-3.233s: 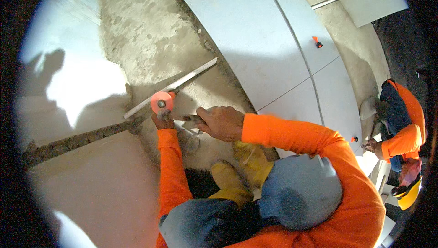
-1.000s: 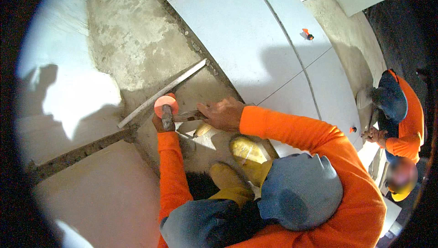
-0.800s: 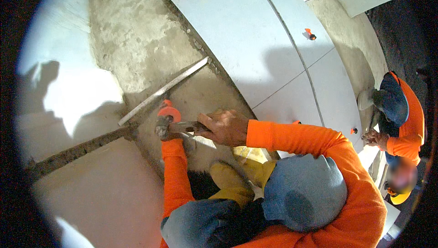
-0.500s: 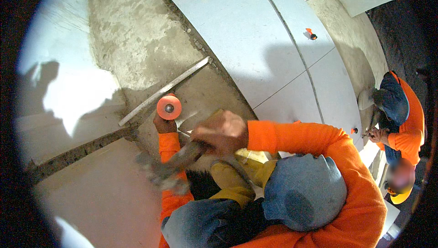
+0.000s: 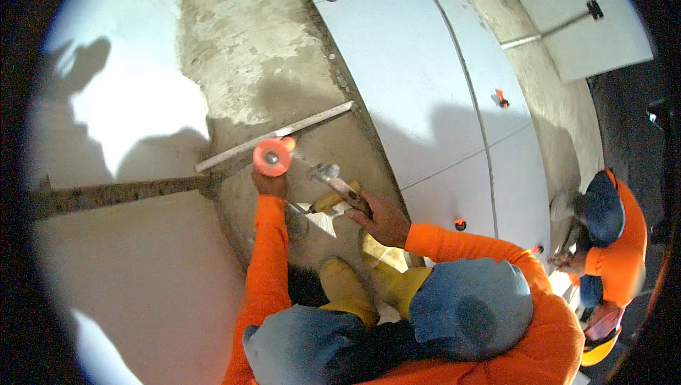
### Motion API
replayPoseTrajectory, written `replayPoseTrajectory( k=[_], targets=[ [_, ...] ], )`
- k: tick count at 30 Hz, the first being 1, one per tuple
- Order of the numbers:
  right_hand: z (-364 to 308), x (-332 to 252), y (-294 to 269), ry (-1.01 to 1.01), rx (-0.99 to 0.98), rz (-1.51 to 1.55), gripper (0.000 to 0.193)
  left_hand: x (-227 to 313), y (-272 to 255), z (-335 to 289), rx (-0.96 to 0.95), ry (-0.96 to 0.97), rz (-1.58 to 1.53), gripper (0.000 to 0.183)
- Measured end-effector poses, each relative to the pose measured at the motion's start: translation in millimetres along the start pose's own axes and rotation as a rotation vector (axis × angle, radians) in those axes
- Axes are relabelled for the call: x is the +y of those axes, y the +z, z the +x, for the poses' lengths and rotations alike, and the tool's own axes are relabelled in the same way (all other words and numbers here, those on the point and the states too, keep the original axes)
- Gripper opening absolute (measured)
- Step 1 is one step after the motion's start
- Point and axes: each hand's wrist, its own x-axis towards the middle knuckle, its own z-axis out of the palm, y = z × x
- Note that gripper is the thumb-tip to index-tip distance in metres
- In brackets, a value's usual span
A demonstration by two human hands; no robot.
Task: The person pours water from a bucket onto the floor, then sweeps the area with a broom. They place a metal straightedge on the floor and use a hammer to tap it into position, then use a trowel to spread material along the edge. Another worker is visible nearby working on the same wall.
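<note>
My left hand (image 5: 270,182) is closed under the round orange-red guard of a chisel (image 5: 272,157), whose metal striking end shows in the middle. The hand hides the shaft, and I cannot see the tip. My right hand (image 5: 381,220) grips a hammer (image 5: 347,192) by its handle. The hammer's head is a short way right of the chisel guard, apart from it. Under the hammer, a trowel (image 5: 328,202) with a wooden handle lies on the rough mortar bed, in front of my yellow boots (image 5: 344,282). Just beyond the chisel, a pale straight bar (image 5: 319,119) crosses the bed.
Large pale tiles (image 5: 397,66) run along the right, with orange-and-black levelling clips (image 5: 502,98) at their joints. Another tile (image 5: 135,271) lies at lower left. A co-worker (image 5: 617,243) in orange bends at the far right. A loose slab (image 5: 582,20) stands beyond.
My right hand has swung the hammer from above my left forearm round toward the chisel. My left hand still grips the chisel. The view has shifted, and the co-worker appears lower.
</note>
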Motion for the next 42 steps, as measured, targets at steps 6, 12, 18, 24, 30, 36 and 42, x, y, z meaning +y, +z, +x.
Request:
replayPoseTrajectory(
  k=[6, 12, 18, 24, 30, 36, 42],
  targets=[
    [6.7, 16.9, -2.5, 0.002, 0.111, -0.083, 0.047, -8.9, -35.1, 33.2, -0.422, 0.015, 0.049, 0.015],
    [-2.4, 35.9, -6.0, 0.112, 0.183, -0.072, 0.043, 6.7, -97.8, 29.1, -0.538, -0.049, 0.064, 0.019],
    [16.8, 30.1, 0.7, 0.072, 0.117, -0.08, 0.039, 5.5, -11.8, 13.0, -0.3, 0.112, 0.151, 0.024],
    [11.0, 27.2, -17.1, 0.08, 0.061, -0.215, 0.043, -45.5, -113.3, 6.6, -0.357, -0.175, 0.104, 0.027],
    [33.3, 27.1, -20.4, 0.117, 0.043, -0.393, 0.045, -37.7, -147.4, -20.3, -0.142, -0.296, -0.064, 0.031],
    [50.2, -8.8, 11.1, -0.214, -0.127, -0.402, 0.042, -19.5, -174.0, -0.9, 0.169, -0.328, -0.264, 0.034],
    [-2.1, 0.4, 59.7, -0.157, -0.598, -0.463, 0.048, 23.0, -256.6, 13.3, 0.463, -0.312, -0.4, 0.038]
  ],
)
